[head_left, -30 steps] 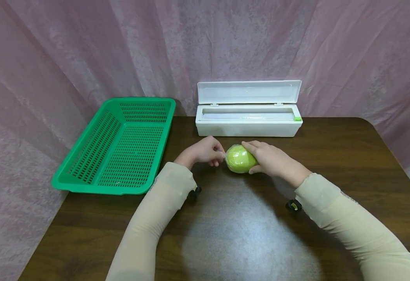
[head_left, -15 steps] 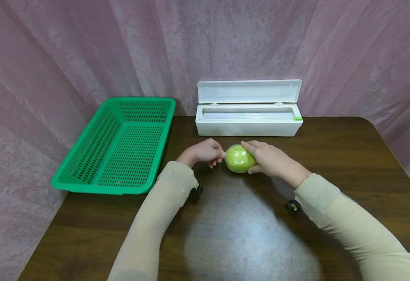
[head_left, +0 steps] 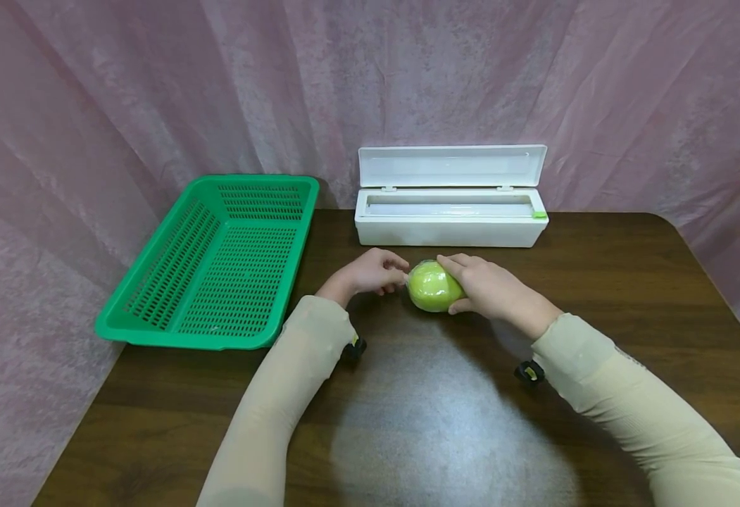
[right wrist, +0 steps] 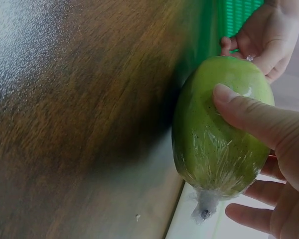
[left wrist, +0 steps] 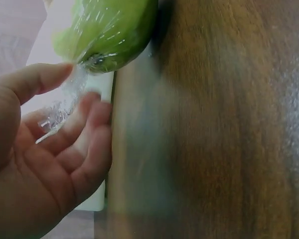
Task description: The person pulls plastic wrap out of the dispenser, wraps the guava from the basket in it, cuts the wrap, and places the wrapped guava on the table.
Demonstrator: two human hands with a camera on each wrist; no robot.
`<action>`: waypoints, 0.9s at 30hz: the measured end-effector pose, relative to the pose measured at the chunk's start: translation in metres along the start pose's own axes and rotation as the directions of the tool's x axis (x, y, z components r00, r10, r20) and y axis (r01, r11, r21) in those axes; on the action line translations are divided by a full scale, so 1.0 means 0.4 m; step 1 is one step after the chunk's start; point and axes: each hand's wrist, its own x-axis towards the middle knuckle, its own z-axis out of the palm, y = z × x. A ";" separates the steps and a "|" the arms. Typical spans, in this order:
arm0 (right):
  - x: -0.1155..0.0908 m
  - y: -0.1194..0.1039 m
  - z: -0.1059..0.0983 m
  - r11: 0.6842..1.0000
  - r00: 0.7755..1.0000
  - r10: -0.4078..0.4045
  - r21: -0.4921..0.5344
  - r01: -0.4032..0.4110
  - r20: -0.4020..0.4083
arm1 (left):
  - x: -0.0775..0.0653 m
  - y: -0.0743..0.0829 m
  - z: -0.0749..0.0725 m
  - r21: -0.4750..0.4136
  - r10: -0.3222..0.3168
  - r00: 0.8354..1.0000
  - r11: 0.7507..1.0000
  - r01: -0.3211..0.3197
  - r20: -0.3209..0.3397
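A green oval fruit that looks like a mango (head_left: 431,287) lies above the middle of the table, covered in clear plastic wrap. My right hand (head_left: 486,287) grips its right side, the thumb (right wrist: 239,107) across the skin and the other fingers on the far side. At the fruit's left end the plastic wrap (left wrist: 72,89) is gathered into a twisted tail. My left hand (head_left: 372,273) holds this tail between its thumb and curled fingers. In the right wrist view a second short twisted knot of wrap (right wrist: 206,206) closes the opposite end, which the head view hides behind my right hand.
Behind the hands stands a white plastic-wrap dispenser box (head_left: 452,232), its lid (head_left: 452,166) raised and a roll inside. To the left is a green perforated basket (head_left: 208,341). Everything rests on a dark wooden table (head_left: 629,282) against a pink curtain (head_left: 471,70).
My left fingers have shifted at the wrap's tail, tucked in half a second ago and looser now. The fruit and my right hand have stayed almost in place.
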 end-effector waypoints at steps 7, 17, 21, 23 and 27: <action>-0.003 -0.001 0.000 1.000 1.000 0.012 0.006 -0.012 0.009 | -0.022 0.011 0.026 0.218 0.063 0.931 0.976 0.018 -0.358; -0.002 -0.002 -0.003 1.000 1.000 0.018 0.009 -0.018 0.005 | -0.034 0.033 0.049 0.299 0.137 0.936 0.954 -0.036 -0.324; -0.002 -0.002 -0.003 1.000 1.000 0.022 0.005 -0.022 0.006 | -0.031 0.028 0.048 0.265 0.144 0.952 0.962 -0.070 -0.270; -0.003 -0.003 -0.003 1.000 1.000 0.023 0.006 -0.023 0.006 | -0.030 0.025 0.049 0.261 0.148 0.955 0.962 -0.079 -0.256; -0.004 -0.005 -0.003 1.000 1.000 0.025 0.010 -0.025 0.009 | -0.029 0.021 0.050 0.283 0.170 0.956 0.954 -0.098 -0.241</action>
